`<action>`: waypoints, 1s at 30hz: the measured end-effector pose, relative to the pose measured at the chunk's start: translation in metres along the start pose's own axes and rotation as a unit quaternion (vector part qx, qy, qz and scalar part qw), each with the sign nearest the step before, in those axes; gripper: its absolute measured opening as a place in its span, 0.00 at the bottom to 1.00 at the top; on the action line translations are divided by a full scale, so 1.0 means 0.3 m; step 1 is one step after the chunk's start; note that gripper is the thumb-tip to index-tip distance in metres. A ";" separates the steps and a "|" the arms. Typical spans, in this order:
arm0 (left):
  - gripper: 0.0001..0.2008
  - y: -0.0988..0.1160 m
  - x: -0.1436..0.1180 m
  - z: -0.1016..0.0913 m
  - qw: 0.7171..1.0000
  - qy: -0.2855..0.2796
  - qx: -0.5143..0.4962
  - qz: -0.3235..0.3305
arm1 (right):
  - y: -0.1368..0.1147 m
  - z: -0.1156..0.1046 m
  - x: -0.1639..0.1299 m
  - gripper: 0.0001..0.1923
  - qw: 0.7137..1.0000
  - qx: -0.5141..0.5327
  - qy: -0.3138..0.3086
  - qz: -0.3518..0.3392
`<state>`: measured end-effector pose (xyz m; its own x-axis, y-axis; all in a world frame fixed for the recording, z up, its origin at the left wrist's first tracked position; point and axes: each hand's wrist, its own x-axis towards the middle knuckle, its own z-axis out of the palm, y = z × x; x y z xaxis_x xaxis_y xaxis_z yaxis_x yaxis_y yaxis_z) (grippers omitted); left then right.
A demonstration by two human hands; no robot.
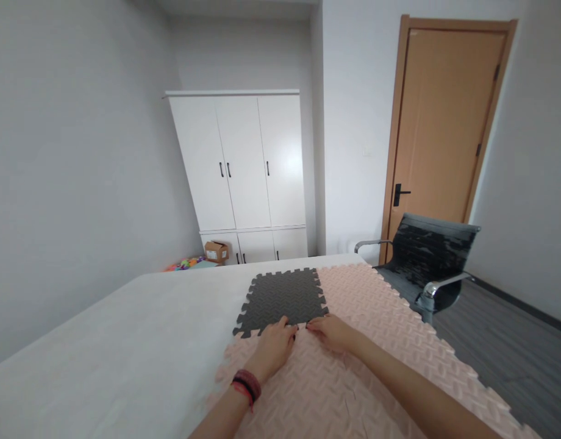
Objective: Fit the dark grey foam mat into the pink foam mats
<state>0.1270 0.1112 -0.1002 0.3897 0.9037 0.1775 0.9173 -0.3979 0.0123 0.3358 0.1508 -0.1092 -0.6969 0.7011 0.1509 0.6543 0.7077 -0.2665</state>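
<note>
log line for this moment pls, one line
left hand flat on grey/pink seam | right hand flat on same seam | grey foam tile joined to pink foam mat | on white bed

Mats on a bed, 2 hands at their seam

The dark mat (280,297) lies on the bed (125,341), joined to the pale mats (376,317) on its right and near side. The left hand (274,346) and right hand (330,332) rest side by side on the near seam. The chair (422,259) stands right of the bed, before the door (445,122). The wardrobe (244,171) stands behind the bed, the box (216,250) at its foot.
</note>
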 end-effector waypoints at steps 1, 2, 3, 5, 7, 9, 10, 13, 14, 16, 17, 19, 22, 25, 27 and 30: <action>0.17 0.002 -0.001 -0.002 1.000 0.000 0.001 -0.001 | 0.010 -0.008 -0.003 0.20 1.000 0.005 0.010 0.003; 0.18 0.003 -0.002 -0.004 1.000 0.001 0.003 -0.002 | 0.019 -0.015 -0.006 0.21 1.000 0.007 0.025 0.013; 0.18 0.005 -0.002 -0.006 1.000 0.002 0.005 -0.004 | 0.029 -0.019 -0.009 0.22 0.999 0.007 0.041 0.029; 0.18 0.006 -0.001 -0.008 1.000 0.000 0.008 -0.008 | 0.048 -0.017 -0.010 0.24 0.996 0.006 0.062 0.063; 0.18 0.006 0.001 -0.008 1.000 -0.007 0.007 -0.010 | 0.071 -0.003 -0.006 0.24 0.994 0.009 0.064 0.092; 0.18 0.004 0.004 -0.007 1.000 -0.014 0.005 -0.009 | 0.099 0.010 0.005 0.23 0.992 0.017 0.057 0.113; 0.19 0.002 0.005 -0.007 1.000 -0.016 0.004 -0.009 | 0.115 0.012 0.012 0.22 0.991 0.022 0.054 0.120; 0.19 -0.001 0.009 -0.009 1.000 -0.017 0.004 -0.007 | 0.165 -0.003 0.035 0.20 0.991 0.033 0.034 0.128; 0.19 -0.002 0.010 -0.010 1.000 -0.016 0.004 -0.006 | 0.180 -0.014 0.042 0.19 0.991 0.035 0.028 0.129; 0.18 -0.006 0.012 -0.013 1.000 -0.010 0.007 -0.004 | 0.206 -0.038 0.056 0.20 0.990 0.031 0.025 0.132; 0.18 -0.008 0.013 -0.015 1.000 -0.008 0.008 -0.003 | 0.215 -0.047 0.062 0.22 0.990 0.025 0.028 0.132; 0.18 -0.014 0.018 -0.020 1.000 -0.004 0.009 0.004 | 0.227 -0.054 0.074 0.23 0.991 0.005 0.036 0.131; 0.17 -0.023 0.031 -0.028 1.000 -0.005 0.011 0.020 | 0.235 -0.036 0.090 0.19 0.990 -0.034 0.032 0.130; 0.17 -0.030 0.041 -0.034 0.999 -0.014 0.012 0.030 | 0.241 -0.013 0.103 0.11 0.988 -0.066 0.019 0.137; 0.17 -0.032 0.043 -0.038 0.999 -0.020 0.011 0.032 | 0.247 -0.015 0.112 0.09 0.988 -0.077 0.011 0.133; 0.17 -0.030 0.040 -0.043 0.999 -0.025 0.012 0.031 | 0.257 -0.041 0.132 0.11 0.989 -0.081 0.003 0.128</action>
<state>0.1224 0.1237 -0.0856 0.4494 0.8842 0.1279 0.8925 -0.4506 -0.0204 0.3621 0.2342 -0.1120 -0.5017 0.8587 0.1045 0.8473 0.5121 -0.1406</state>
